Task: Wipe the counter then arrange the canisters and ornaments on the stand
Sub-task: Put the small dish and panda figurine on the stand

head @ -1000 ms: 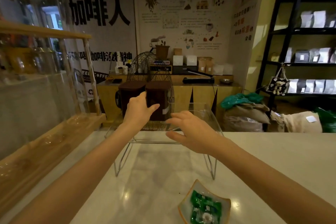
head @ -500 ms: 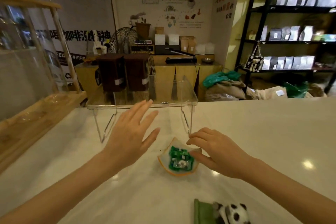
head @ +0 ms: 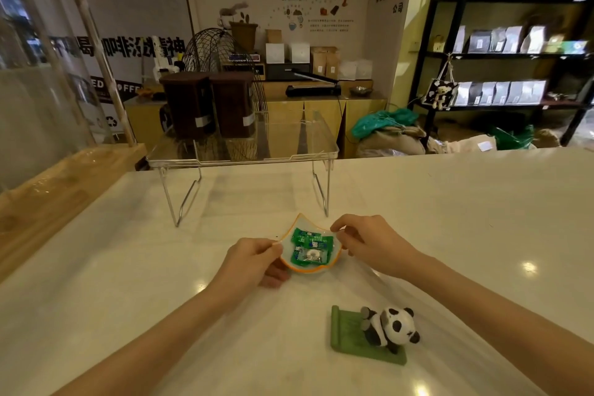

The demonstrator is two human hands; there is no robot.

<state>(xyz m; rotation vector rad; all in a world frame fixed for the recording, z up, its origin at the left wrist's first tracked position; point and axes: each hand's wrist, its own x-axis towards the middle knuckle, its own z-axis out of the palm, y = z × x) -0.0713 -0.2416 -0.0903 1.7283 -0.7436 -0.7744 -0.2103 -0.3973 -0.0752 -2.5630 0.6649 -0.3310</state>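
Note:
A small white dish with an orange rim (head: 334, 259), holding green wrapped candies (head: 308, 246), sits on the white counter (head: 128, 267). My left hand (head: 254, 262) grips its left edge and my right hand (head: 369, 243) pinches its right edge. Behind it stands a clear stand on wire legs (head: 289, 151). Two dark brown canisters (head: 189, 104) (head: 233, 103) stand side by side on the stand's left half. A panda ornament on a green base (head: 390, 326) rests on the counter, near my right forearm.
A wooden rack with a glass pane (head: 58, 183) runs along the counter's left side. Beyond the counter are a wooden cabinet with a wire fan, sacks on the floor and black shelves of pouches at right.
My hands left the canisters on the stand and came down to the candy dish. The right hand reached it first, then the left closed on its other edge. The view tilted down.

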